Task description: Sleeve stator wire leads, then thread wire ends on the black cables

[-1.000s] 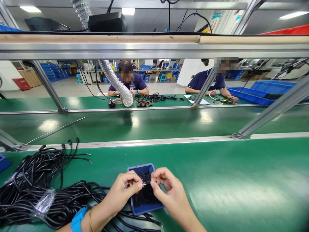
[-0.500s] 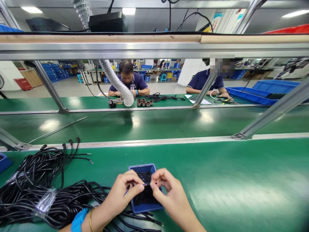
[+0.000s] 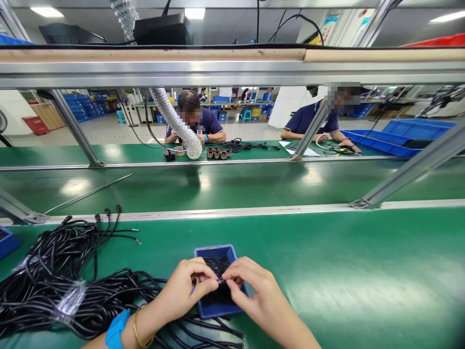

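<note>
My left hand [image 3: 189, 287] pinches a thin blue wire [image 3: 220, 280] between thumb and forefinger, and a short length of it shows below the fingers. My right hand [image 3: 256, 287] meets it from the other side, its forefinger and thumb closed at the wire's tip. Whether those fingers also hold a small part is too small to tell. Just beneath both hands stands a blue bin [image 3: 220, 312] with many small black pieces [image 3: 217, 264] in it. Beside my left forearm lies a bundle of black cables [image 3: 109, 303], partly wrapped in clear plastic.
More black cables [image 3: 69, 247] lie at the left, near a blue box [image 3: 7, 245]. A metal rail [image 3: 236, 212] crosses behind, with a thin rod [image 3: 89, 194] beyond it. Two co-workers sit opposite, near a silver duct [image 3: 174, 123] and blue trays [image 3: 385, 141].
My right hand's fingertips have moved slightly left, closer to my left fingertips, so less of the wire shows between them. The co-worker on the right has shifted a hand to the right.
</note>
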Motion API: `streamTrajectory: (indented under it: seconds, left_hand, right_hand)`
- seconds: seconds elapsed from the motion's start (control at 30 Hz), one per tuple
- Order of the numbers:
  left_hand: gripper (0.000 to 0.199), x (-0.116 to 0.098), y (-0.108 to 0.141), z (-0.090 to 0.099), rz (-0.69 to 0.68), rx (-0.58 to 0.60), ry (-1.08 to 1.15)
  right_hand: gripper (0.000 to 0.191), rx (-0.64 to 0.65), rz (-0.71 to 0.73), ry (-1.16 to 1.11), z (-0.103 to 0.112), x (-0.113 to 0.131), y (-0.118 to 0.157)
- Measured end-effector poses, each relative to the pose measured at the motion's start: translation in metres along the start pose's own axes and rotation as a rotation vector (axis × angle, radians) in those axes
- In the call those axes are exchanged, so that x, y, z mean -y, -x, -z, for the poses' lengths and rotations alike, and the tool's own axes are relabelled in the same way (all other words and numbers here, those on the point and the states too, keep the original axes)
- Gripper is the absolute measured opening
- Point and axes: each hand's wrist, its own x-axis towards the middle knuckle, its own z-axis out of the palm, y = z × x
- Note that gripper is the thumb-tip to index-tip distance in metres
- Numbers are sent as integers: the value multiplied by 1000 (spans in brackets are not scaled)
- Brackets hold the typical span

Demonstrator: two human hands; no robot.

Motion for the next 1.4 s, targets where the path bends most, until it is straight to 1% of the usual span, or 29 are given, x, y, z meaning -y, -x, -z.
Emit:
streamTrajectory:
  seconds: [0.17, 0.33, 0.43, 0.47, 0.53, 0.63, 0.67, 0.73, 0.93, 1.1, 1.4]
  left_hand:
    - [32, 3, -1, 0, 37, 4, 128]
    - [30, 5, -1, 0, 50, -13, 113]
    - [32, 5, -2, 0, 67, -21, 112]
    - [33, 5, -2, 0, 73, -27, 117]
    - [34, 5, -2, 1, 79, -42, 126]
    - [33, 4, -2, 0, 79, -36, 141]
    - [33, 4, -2, 0, 78, -27, 148]
    - [32, 3, -1, 0, 76, -18, 158]
    - [30, 3, -1, 0, 69, -2, 162]
    - [30, 4, -2, 1, 70, -9, 157]
    - [30, 3, -1, 0, 72, -6, 144]
  right_hand:
    - [17, -49, 7, -16, -3, -3, -2]
    - [11, -108, -48, -116, -9, -2, -5]
    - [12, -145, -118, -205, -10, -2, -6]
    - [13, -155, -121, -209, -9, -2, -5]
    - [14, -174, -54, -144, -6, -3, -5]
    - [20, -171, 131, 19, 0, -4, -4]
    - [22, -162, 171, 52, 0, -5, -4]
    - [24, -145, 206, 80, 0, -6, -3]
    - [23, -117, 212, 74, -8, -6, -2]
    - [22, -133, 197, 87, -6, -7, 0]
    - [21, -111, 169, 68, -6, -6, -1]
